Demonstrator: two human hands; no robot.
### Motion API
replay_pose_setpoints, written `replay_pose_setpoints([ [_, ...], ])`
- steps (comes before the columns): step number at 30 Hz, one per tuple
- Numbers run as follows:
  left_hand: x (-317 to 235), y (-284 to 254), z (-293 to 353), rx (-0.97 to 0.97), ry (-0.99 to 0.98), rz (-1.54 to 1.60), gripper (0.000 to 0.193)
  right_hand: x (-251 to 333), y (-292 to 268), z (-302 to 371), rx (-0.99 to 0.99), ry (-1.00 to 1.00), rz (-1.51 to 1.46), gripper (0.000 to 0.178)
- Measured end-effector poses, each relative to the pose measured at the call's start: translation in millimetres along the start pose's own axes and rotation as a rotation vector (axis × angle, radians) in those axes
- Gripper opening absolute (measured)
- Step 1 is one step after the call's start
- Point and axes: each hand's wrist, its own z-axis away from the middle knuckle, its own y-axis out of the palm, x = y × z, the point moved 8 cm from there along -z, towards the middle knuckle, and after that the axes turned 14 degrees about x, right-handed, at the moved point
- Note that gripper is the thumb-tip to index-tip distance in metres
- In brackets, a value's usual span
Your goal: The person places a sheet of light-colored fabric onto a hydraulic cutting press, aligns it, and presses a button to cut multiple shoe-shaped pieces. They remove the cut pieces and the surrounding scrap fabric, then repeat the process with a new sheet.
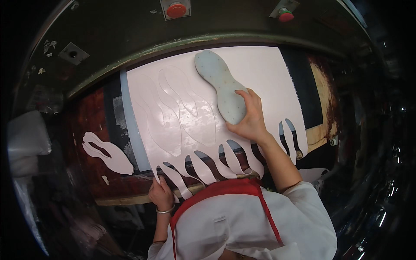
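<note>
A pale pink sheet (264,65) spreads over the work surface. On its upper middle lies a grey-blue, sole-shaped cutting die (216,80), tilted with its narrower end far left. My right hand (252,116) grips the die's near end, thumb on one edge and fingers on the other. To the left of the die, several thin curved cut outlines (178,97) show in the sheet. Along the near edge the sheet has rounded cut-outs and dangling strips (203,167). At the near left corner my left hand (161,194) is closed round a strip of the sheet; some of its fingers are hidden.
A loose pale cut piece (113,158) with a slot lies at the left. Behind the sheet runs a dark green machine beam (234,21) with red buttons (176,9) on it. Clear plastic (29,134) is at the far left. The board's wooden edge (323,82) shows at right.
</note>
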Motion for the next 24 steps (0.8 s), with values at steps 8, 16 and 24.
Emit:
replay_pose_setpoints([
  [8, -2.0, -12.8, 4.3, 0.006, -0.065, -0.087, 0.027, -9.8, 21.3, -0.5, -0.114, -0.082, 0.043, 0.094],
  [16, -39.2, -49.1, -5.2, 0.075, -0.199, -0.179, 0.031, -76.2, -84.6, -35.1, -0.496, 0.146, -0.532, 0.084],
  [24, -58.6, -61.4, -14.2, 0.067, -0.314, -0.140, 0.033, -94.3, -153.3, -67.5, -0.454, 0.296, -0.020, 0.091],
])
